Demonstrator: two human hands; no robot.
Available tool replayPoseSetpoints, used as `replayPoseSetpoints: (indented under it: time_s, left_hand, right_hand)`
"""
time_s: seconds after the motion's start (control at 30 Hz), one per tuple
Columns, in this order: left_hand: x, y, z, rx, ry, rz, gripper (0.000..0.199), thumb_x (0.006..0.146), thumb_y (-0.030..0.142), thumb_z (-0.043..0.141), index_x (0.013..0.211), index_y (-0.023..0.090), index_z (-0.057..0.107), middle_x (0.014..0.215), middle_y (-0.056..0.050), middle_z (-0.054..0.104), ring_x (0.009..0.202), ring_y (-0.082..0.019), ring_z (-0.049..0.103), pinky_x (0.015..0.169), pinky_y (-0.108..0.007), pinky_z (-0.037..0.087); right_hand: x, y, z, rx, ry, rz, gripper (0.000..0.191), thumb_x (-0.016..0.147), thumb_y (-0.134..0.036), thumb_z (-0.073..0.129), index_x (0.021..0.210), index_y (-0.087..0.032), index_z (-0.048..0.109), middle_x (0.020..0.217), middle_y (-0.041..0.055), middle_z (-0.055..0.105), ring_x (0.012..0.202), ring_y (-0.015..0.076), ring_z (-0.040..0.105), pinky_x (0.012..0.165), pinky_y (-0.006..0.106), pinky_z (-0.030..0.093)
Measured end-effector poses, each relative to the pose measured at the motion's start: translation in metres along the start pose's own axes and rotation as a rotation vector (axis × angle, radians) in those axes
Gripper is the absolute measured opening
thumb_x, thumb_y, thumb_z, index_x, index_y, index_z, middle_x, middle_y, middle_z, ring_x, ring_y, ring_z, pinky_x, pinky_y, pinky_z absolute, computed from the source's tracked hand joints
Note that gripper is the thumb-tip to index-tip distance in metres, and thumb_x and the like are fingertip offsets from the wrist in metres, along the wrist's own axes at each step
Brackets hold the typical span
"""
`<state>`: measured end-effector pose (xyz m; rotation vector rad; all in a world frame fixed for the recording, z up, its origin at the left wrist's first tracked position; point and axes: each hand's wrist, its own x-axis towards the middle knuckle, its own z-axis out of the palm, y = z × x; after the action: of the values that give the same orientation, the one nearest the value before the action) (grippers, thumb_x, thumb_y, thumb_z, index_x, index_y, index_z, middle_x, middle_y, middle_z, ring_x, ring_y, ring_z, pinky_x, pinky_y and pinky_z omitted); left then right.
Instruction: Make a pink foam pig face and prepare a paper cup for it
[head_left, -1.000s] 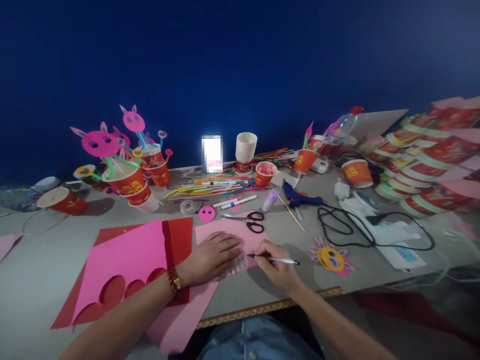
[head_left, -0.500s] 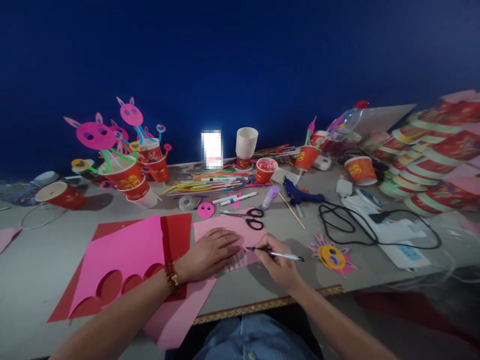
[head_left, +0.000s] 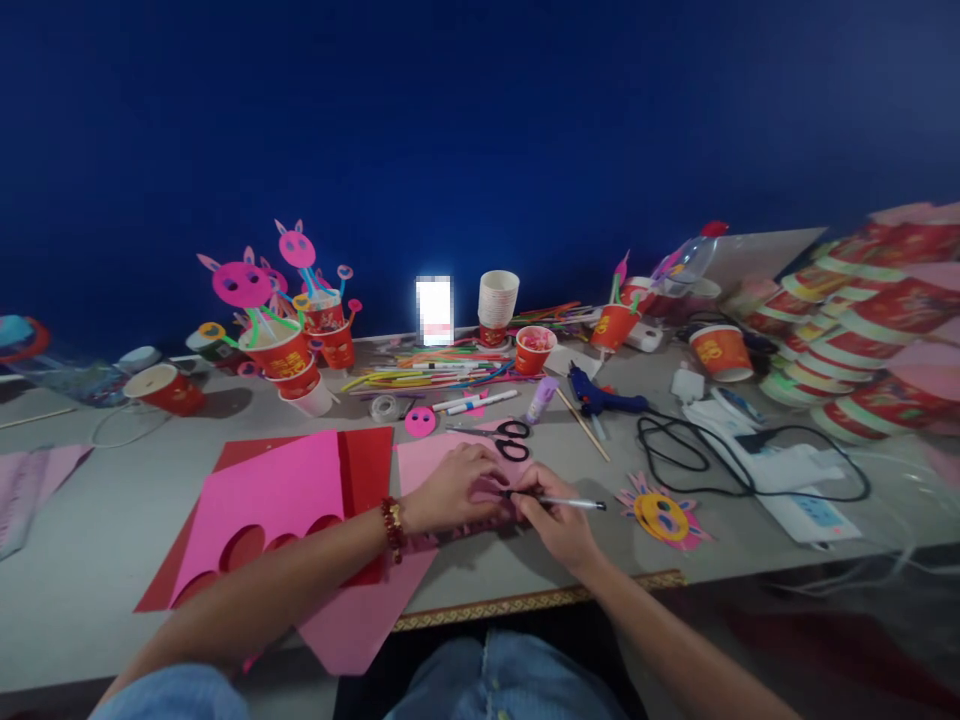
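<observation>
My right hand (head_left: 559,520) grips a pen (head_left: 574,502) with a black tip end and pale barrel, pointing left. Its tip end is low over a light pink sheet of paper (head_left: 424,462), close to the fingers of my left hand (head_left: 454,492). That hand arches over the sheet, fingers bent but apart, thumb side partly hidden; nothing shows held in it. Black-handled scissors (head_left: 510,440) lie on the sheet just above both hands. Left of my left hand, a bright pink sheet with rounded cut-outs (head_left: 274,480) lies on red paper (head_left: 371,450).
Behind are pens (head_left: 476,402), a purple glue stick (head_left: 541,398), a blue glue gun (head_left: 604,395) and paper cups (head_left: 499,295). Paper-figure cups (head_left: 277,350) stand back left. At right lie a yellow paper face (head_left: 664,515), black cable (head_left: 649,455) and power strip (head_left: 806,515).
My left hand has gone from lying flat to arching, its fingers drawn near the pen tip. My right hand keeps the pen, barely moved. The view has shifted slightly left.
</observation>
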<state>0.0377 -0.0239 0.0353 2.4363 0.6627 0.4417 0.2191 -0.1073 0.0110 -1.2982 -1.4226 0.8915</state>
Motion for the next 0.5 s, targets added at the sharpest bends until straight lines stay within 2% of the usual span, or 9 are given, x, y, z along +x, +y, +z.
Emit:
replayPoseSetpoints:
  time_s: [0.13,0.23,0.37,0.43,0.5]
  left_hand:
    - [0.007,0.003,0.011,-0.002,0.020,-0.034,0.010,0.081,0.028,0.072,0.082,0.020,0.066,0.092,-0.002,0.068,0.093,-0.020,0.059,0.087,-0.034,0.044]
    - [0.001,0.009,0.006,0.020,0.021,-0.024,0.008,0.082,0.024,0.071,0.081,0.021,0.063,0.089,-0.001,0.068,0.095,-0.020,0.058,0.090,-0.035,0.043]
    - [-0.024,0.020,-0.021,0.090,0.020,-0.041,0.014,0.093,0.031,0.057,0.084,0.021,0.060,0.087,-0.002,0.067,0.091,-0.020,0.058,0.087,-0.035,0.043]
    - [-0.049,0.023,-0.042,0.116,0.058,-0.132,0.020,0.096,0.034,0.051,0.082,0.021,0.056,0.082,-0.002,0.065,0.081,-0.019,0.058,0.080,-0.034,0.045]
    - [-0.086,0.023,-0.065,0.126,0.109,-0.319,0.024,0.099,0.034,0.040,0.083,0.023,0.054,0.078,-0.001,0.064,0.071,-0.018,0.058,0.066,-0.030,0.047]
  right_hand:
    - [-0.002,-0.004,-0.001,-0.018,0.010,-0.026,0.014,0.081,-0.020,0.055,0.067,-0.022,0.054,0.057,-0.0039,0.052,0.053,0.0132,0.048,0.053,0.025,0.036]
    - [-0.005,-0.007,-0.004,-0.033,0.020,-0.075,0.015,0.079,-0.021,0.056,0.065,-0.022,0.055,0.058,-0.0029,0.054,0.053,0.0137,0.049,0.053,0.026,0.037]
    - [-0.007,-0.008,-0.008,0.100,0.176,-0.048,0.011,0.080,-0.024,0.055,0.069,-0.023,0.055,0.059,-0.0027,0.053,0.053,0.0146,0.051,0.052,0.026,0.040]
    - [-0.006,-0.006,-0.010,0.173,0.237,0.009,0.009,0.081,-0.024,0.055,0.072,-0.023,0.054,0.057,-0.0034,0.052,0.051,0.0141,0.050,0.050,0.026,0.039]
    - [-0.005,-0.003,-0.011,0.203,0.239,0.048,0.009,0.081,-0.025,0.056,0.072,-0.023,0.054,0.056,-0.0035,0.053,0.051,0.0136,0.049,0.048,0.025,0.037]
